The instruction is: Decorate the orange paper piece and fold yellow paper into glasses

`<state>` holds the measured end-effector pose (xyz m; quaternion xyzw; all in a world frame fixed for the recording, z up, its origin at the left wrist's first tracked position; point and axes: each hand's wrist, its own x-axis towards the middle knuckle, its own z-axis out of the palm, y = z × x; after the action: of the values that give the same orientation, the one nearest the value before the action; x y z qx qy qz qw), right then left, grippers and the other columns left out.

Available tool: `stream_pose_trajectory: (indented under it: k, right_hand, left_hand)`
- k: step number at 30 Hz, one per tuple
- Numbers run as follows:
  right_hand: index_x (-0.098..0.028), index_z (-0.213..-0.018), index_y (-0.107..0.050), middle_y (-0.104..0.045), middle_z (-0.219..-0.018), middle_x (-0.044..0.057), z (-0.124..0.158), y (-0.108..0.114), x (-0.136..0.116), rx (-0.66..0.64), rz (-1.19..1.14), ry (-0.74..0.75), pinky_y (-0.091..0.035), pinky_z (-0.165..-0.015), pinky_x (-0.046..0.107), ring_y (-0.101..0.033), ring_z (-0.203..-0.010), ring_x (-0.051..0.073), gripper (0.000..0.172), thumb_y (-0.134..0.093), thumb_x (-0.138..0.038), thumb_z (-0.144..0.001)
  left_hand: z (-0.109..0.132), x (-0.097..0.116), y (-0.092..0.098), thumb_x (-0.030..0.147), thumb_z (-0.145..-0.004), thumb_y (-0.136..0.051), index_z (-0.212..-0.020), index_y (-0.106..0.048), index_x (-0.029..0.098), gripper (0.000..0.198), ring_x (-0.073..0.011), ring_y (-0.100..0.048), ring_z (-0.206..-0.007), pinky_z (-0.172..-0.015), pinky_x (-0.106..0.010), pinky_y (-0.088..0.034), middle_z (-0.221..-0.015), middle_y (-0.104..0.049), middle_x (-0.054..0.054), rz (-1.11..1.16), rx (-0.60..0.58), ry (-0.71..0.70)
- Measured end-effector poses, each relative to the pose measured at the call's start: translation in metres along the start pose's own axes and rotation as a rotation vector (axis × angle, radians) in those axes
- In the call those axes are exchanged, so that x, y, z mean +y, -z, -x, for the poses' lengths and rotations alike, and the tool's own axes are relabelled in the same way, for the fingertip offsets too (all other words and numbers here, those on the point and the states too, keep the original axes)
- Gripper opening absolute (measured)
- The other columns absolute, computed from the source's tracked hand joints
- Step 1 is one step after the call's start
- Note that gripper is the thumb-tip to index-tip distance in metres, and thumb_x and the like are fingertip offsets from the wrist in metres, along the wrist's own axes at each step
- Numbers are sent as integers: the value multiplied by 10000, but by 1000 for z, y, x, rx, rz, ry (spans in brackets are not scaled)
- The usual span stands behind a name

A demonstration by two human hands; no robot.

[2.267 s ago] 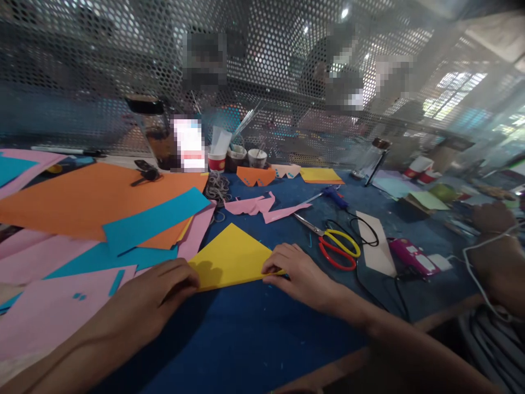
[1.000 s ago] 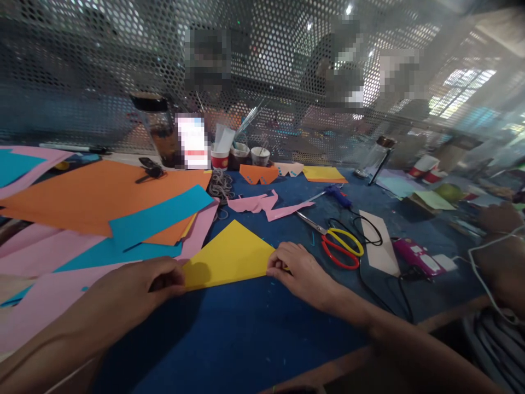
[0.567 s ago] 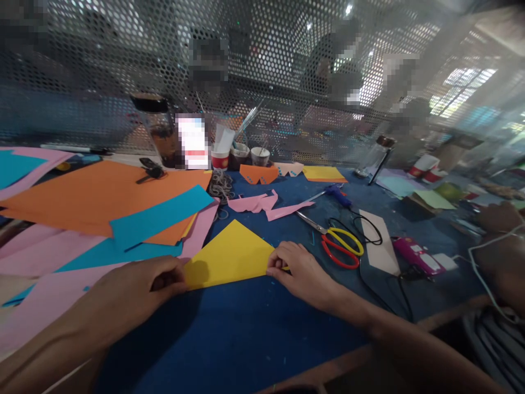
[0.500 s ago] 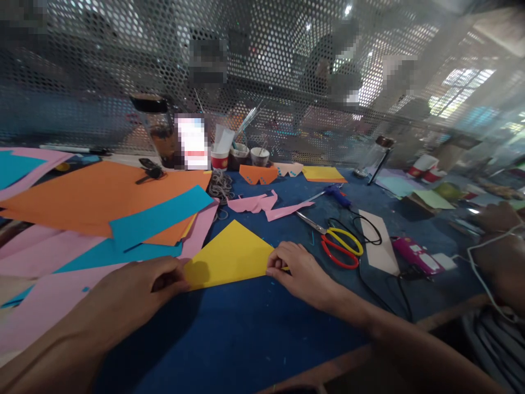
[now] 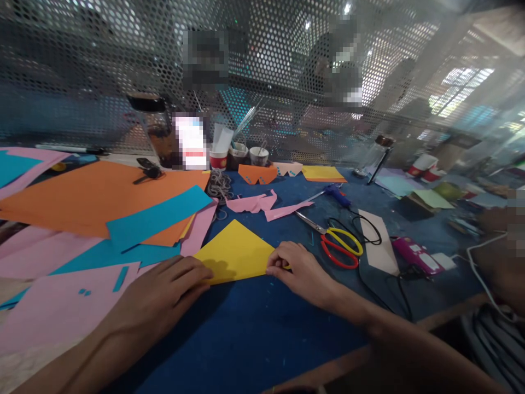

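A folded yellow paper triangle (image 5: 235,251) lies on the blue table cover (image 5: 246,334) in front of me. My left hand (image 5: 164,293) rests palm down on the triangle's near left edge, fingers stretched flat along the fold. My right hand (image 5: 301,271) pinches the triangle's right corner between thumb and fingers and presses it to the table.
Orange (image 5: 90,194), blue (image 5: 156,216) and pink (image 5: 53,306) sheets are piled at the left. Red and yellow scissors (image 5: 338,246), a black cable, a blue craft knife (image 5: 334,194) and pink scraps (image 5: 266,205) lie beyond. Cups stand by the perforated metal screen (image 5: 262,71). Another person's arm (image 5: 498,257) is at the right.
My left hand slid right along the triangle's near edge, from curled at the left corner to flat over the fold. The right hand kept its pinch on the right corner.
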<state>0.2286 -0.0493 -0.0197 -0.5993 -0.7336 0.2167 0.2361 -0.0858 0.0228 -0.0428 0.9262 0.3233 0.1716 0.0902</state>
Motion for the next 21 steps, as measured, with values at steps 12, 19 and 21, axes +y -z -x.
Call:
stream_pose_trajectory:
  k: [12,19,21]
  right_hand:
    - [-199,-1041,-674,-706,-1008,55,6,0,2,121,381,475,-379,-918,398,-598,-950,203,158,-570,-310,-1085]
    - [-189,-1009,-691,-707,-941,36,6,-2,1,147,485,574,-373,-900,394,-593,-910,191,194,-524,-235,-1098]
    - [-187,-1003,-693,-705,-934,32,7,-1,0,135,499,581,-371,-886,393,-591,-909,194,203,-518,-227,-1099]
  left_hand:
    - [-1,1,-3,246,-1097,-375,-1003,-758,219,395,-216,-699,-840,-700,-332,-541,-935,-772,-55,-305,183,-343]
    - [-1,4,2,227,-1077,-452,-1003,-724,211,282,-210,-682,-854,-758,-346,-527,-915,-756,-29,-272,196,-369]
    - [2,1,0,226,-1073,-458,-1032,-727,216,273,-216,-688,-866,-779,-361,-520,-939,-767,-35,-273,183,-381]
